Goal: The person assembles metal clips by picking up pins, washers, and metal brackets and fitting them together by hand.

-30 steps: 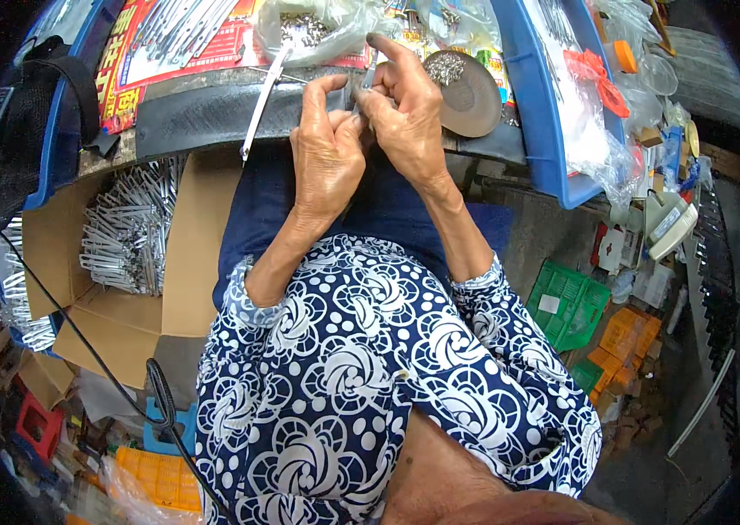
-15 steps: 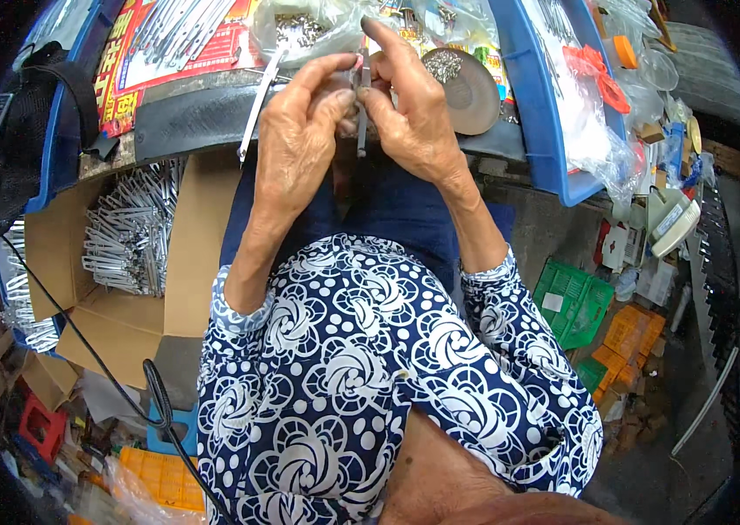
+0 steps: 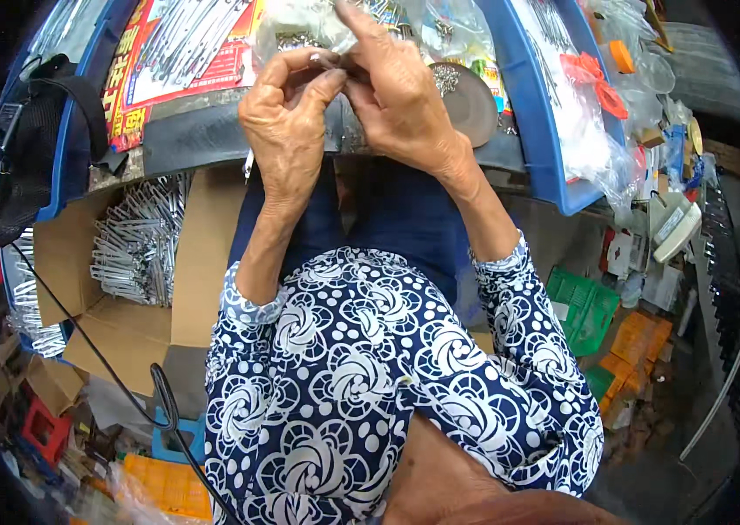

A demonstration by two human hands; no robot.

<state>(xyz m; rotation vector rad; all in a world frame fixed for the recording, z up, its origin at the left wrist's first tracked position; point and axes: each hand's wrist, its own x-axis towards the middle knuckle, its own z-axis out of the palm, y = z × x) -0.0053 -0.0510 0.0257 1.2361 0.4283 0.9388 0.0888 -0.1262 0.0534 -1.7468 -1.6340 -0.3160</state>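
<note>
At the bench edge, the fingertips of my left hand (image 3: 287,122) and my right hand (image 3: 400,96) meet. My left thumb and index finger are pinched together on something small that my fingers mostly hide. The right hand is curled against it, its index finger stretched forward; what its other fingers hold is hidden. The end of a thin silvery metal strip (image 3: 249,164) sticks out below my left hand; I cannot tell whether that hand grips it. Just beyond the hands lies a clear plastic bag (image 3: 287,19) with small metal parts. Right of my right hand sits a round grey dish (image 3: 475,109) holding small metal pieces.
Long metal strips (image 3: 190,39) lie on red printed paper at the left. A blue tray (image 3: 510,114) stands at the right, a black strap bag (image 3: 24,162) hangs far left. Below, a cardboard box (image 3: 199,254) holds many metal pieces; a green crate (image 3: 584,306) is at lower right.
Both hands have moved slightly up and come closer together. The narrow metal strip that stood upright between them is no longer visible, and the left hand now covers most of the other strip.
</note>
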